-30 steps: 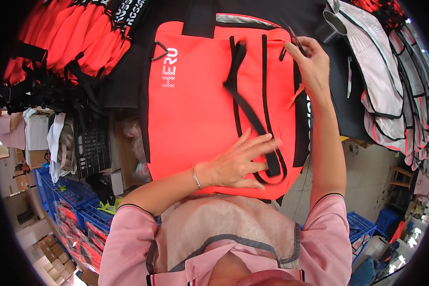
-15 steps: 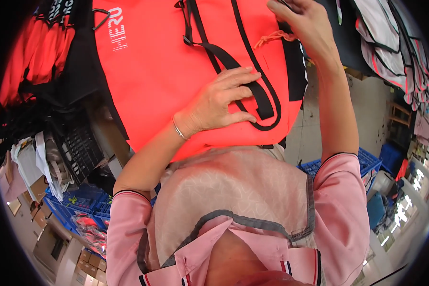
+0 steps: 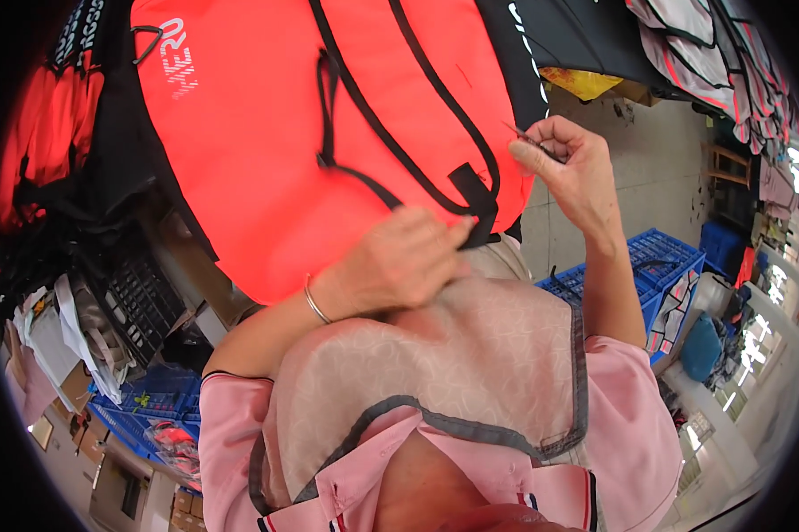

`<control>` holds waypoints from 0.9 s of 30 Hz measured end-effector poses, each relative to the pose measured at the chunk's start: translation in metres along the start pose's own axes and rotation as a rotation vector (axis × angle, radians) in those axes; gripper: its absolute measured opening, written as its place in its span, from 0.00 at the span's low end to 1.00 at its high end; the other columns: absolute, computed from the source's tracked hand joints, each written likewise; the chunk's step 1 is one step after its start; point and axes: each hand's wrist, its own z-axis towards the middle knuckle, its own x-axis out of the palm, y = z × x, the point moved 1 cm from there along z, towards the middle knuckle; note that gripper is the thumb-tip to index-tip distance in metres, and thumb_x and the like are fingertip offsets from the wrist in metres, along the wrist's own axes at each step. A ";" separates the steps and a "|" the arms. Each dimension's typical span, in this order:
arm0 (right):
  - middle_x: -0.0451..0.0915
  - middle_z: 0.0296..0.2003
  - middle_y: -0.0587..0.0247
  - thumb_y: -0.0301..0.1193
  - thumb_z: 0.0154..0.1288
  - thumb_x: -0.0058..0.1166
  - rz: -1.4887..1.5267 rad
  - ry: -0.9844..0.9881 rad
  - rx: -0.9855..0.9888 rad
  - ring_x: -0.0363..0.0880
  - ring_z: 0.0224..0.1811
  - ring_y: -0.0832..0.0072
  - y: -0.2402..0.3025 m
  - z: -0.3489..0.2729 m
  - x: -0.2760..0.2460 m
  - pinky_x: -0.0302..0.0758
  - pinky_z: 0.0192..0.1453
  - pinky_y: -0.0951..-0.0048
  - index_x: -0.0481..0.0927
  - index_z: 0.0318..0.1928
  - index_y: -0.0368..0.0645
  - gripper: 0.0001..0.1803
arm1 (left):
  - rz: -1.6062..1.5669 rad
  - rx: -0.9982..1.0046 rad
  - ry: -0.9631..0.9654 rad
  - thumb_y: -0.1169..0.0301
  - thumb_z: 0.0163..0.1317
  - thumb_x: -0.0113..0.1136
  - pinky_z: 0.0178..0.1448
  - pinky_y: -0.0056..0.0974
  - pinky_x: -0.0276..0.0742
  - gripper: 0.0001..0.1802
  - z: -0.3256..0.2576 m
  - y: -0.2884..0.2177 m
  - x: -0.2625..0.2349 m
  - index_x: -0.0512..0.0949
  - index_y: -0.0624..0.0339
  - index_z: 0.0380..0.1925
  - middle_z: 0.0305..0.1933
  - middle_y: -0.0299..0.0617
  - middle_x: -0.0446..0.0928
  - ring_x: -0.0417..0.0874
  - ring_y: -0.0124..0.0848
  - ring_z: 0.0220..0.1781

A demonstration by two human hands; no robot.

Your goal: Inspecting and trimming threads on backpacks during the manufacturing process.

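The orange bag lies flat on the black-covered bench in front of the person, its near end close to the apron. The left hand is blurred, but its fingers look curled in around the black strap, whose wide end folds out beyond the fingertips near the bag's near right corner. The right hand pinches a small pointed tool between thumb and fingers, just beside the bag's right edge, tip toward the orange cloth. The bag looks broad yet fairly light for its size, its cloth smooth and pliable with perhaps some stiffness in the coating, so a flat palm would likely slide on it. The strap looks limp and flexible, easy to fold; its wide end seems the surest hold, while the black side panel should suit turning the whole bag. Nothing here seems brittle, though the tool's sharp tip could probably snag or nick the cloth, so it is best held clear.
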 end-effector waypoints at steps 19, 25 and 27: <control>0.80 0.32 0.71 0.22 0.60 0.66 0.457 0.099 -0.047 0.75 0.33 0.87 0.010 -0.035 0.068 0.72 0.38 0.84 0.80 0.40 0.36 0.10 | -1.459 -1.087 -0.503 0.75 0.62 0.66 0.50 0.31 0.81 0.19 -0.010 -0.003 -0.001 0.74 0.67 0.52 0.45 0.41 0.80 0.81 0.25 0.47; 0.79 0.34 0.58 0.14 0.47 0.64 -0.157 -0.077 -0.698 0.83 0.33 0.71 0.014 -0.037 0.061 0.79 0.38 0.77 0.82 0.39 0.38 0.15 | -1.488 -1.077 -0.513 0.73 0.63 0.66 0.44 0.29 0.80 0.15 -0.015 -0.002 -0.001 0.77 0.66 0.48 0.42 0.39 0.82 0.82 0.22 0.40; 0.78 0.33 0.57 0.13 0.47 0.62 -0.260 -0.046 -0.757 0.83 0.34 0.69 0.012 -0.034 0.061 0.79 0.38 0.76 0.82 0.38 0.38 0.15 | -1.490 -1.089 -0.526 0.74 0.63 0.64 0.43 0.27 0.79 0.15 -0.016 -0.002 0.000 0.77 0.64 0.50 0.42 0.38 0.82 0.82 0.21 0.39</control>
